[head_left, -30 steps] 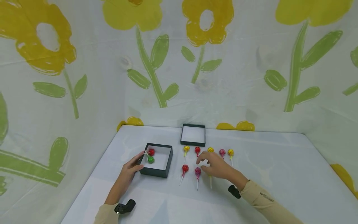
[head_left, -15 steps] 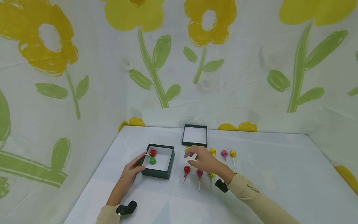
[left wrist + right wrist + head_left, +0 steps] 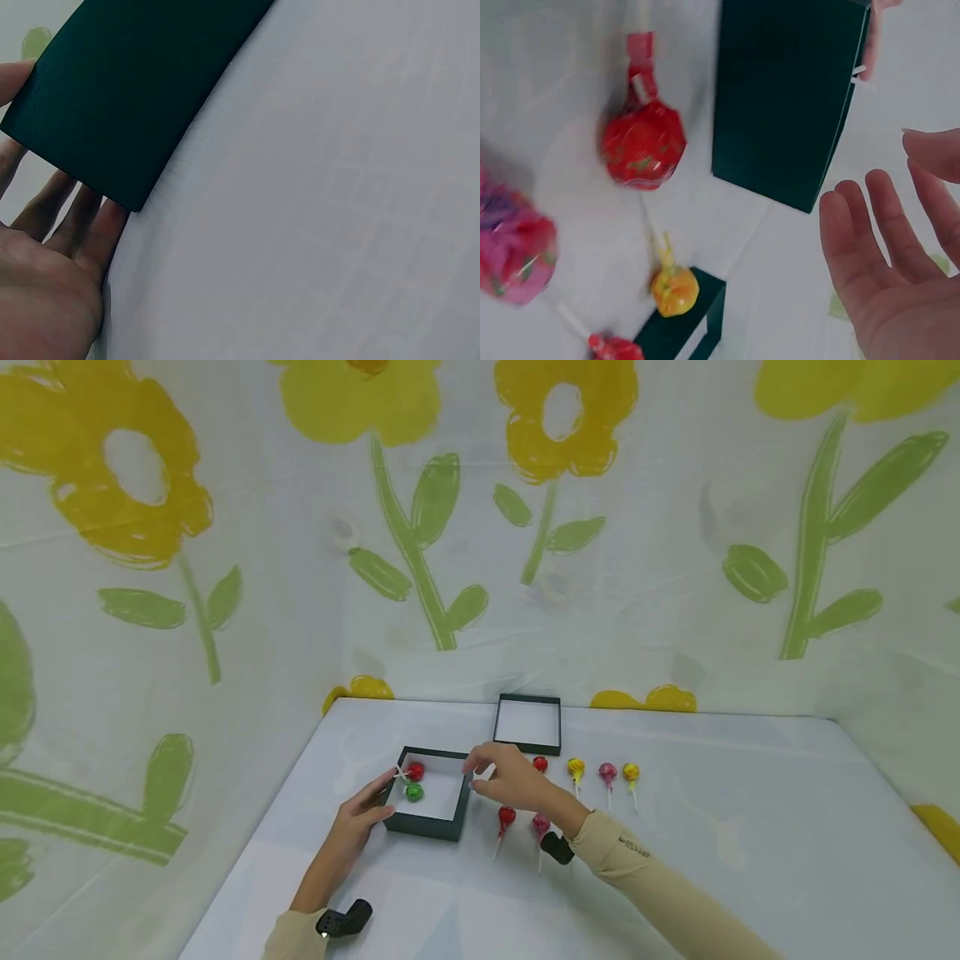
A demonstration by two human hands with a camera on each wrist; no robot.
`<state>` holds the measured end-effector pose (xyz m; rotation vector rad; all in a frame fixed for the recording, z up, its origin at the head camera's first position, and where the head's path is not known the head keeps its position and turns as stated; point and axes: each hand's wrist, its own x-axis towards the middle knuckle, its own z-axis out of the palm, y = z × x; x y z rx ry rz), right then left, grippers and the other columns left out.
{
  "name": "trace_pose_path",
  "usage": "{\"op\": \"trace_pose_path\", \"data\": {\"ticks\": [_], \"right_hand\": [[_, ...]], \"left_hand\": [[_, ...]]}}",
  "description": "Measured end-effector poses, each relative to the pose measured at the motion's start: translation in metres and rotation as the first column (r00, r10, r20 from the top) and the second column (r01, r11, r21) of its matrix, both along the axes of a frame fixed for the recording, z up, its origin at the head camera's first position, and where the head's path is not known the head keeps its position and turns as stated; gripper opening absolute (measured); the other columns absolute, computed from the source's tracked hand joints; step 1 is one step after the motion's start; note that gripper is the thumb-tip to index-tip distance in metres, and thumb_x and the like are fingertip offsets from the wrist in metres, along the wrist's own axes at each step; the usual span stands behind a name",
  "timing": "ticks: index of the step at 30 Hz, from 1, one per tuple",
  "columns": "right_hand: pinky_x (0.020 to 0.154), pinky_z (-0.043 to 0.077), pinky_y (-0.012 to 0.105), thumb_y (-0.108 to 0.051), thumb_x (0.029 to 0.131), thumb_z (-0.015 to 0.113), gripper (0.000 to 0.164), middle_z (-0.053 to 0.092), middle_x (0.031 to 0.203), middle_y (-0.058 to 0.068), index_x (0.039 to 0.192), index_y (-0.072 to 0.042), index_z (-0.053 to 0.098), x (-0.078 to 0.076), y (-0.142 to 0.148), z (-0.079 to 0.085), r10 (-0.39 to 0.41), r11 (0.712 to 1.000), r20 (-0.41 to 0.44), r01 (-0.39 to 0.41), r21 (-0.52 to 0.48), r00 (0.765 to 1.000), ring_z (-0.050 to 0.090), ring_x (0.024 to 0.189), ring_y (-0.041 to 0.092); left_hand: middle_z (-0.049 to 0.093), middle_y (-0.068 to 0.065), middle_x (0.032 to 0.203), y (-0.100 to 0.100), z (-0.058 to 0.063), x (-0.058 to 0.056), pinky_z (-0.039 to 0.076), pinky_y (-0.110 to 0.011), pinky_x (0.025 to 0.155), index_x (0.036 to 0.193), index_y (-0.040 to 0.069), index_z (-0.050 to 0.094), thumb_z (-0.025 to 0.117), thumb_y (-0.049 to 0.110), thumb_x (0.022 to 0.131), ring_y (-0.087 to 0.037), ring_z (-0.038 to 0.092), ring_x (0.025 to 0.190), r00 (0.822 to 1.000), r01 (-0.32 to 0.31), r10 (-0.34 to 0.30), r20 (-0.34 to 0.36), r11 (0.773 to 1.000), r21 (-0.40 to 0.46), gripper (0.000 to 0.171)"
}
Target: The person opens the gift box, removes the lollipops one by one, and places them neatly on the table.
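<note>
My left hand [image 3: 355,818] grips the near left corner of a dark green box [image 3: 425,827], thumb on the front and fingers along the left side. Inside the white-lined box lie a red lollipop [image 3: 415,772] and a green lollipop [image 3: 413,792], their white sticks poking toward the left rim. My right hand [image 3: 512,778] hovers at the box's right edge, fingers loosely bent and nothing between them. Under it, in the right wrist view, a wrapped red lollipop [image 3: 645,146] and a yellow lollipop [image 3: 675,291] lie on the table.
Behind the box lies its shallow dark-rimmed lid [image 3: 527,748]. To the right are more lollipops in rows, among them red [image 3: 540,764], yellow [image 3: 576,768] and pink [image 3: 607,772] ones. My right forearm crosses the front row. A flower-print cloth [image 3: 637,635] borders the table.
My right hand has moved left from above the lollipops to the box's right edge. My left hand stays on the box. The head view has shifted slightly.
</note>
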<state>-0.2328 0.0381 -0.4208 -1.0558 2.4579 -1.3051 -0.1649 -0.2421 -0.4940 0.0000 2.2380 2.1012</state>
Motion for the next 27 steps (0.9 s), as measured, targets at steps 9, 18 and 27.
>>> {"op": "trace_pose_path", "data": {"ticks": [9,18,27], "right_hand": [[0.069,0.051,0.023,-0.004,0.085,0.067,0.010,0.066,0.094,0.014,0.094,-0.008,0.065,-0.011,-0.031,-0.003,0.020,0.997,0.070,-0.015,-0.076,0.997,0.059,0.081,0.012],[0.071,0.051,0.022,0.000,0.082,0.070,0.015,0.065,0.097,0.017,0.096,0.001,0.065,-0.016,-0.058,-0.010,-0.012,0.998,0.128,0.019,-0.053,0.992,0.062,0.080,0.014],[0.066,0.049,0.020,-0.002,0.077,0.075,0.015,0.066,0.086,0.005,0.089,-0.001,0.067,-0.019,-0.092,-0.019,-0.073,0.996,0.101,0.068,0.053,0.992,0.057,0.074,0.009]], "left_hand": [[0.031,-0.002,0.151,0.000,0.001,0.000,0.018,-0.037,0.112,0.142,0.011,0.042,0.057,0.007,0.091,-0.020,0.018,0.142,1.000,-0.010,0.010,0.002,1.000,0.000,0.054],[0.032,-0.002,0.151,0.002,-0.002,-0.001,0.020,-0.042,0.112,0.142,0.012,0.043,0.058,0.010,0.091,-0.022,0.019,0.141,1.000,-0.020,0.020,0.018,1.000,0.000,0.053],[0.031,-0.003,0.151,0.000,-0.003,-0.001,0.021,-0.039,0.111,0.142,0.011,0.042,0.058,0.010,0.092,-0.024,0.019,0.141,1.000,-0.013,0.013,0.001,1.000,0.010,0.053]]}}
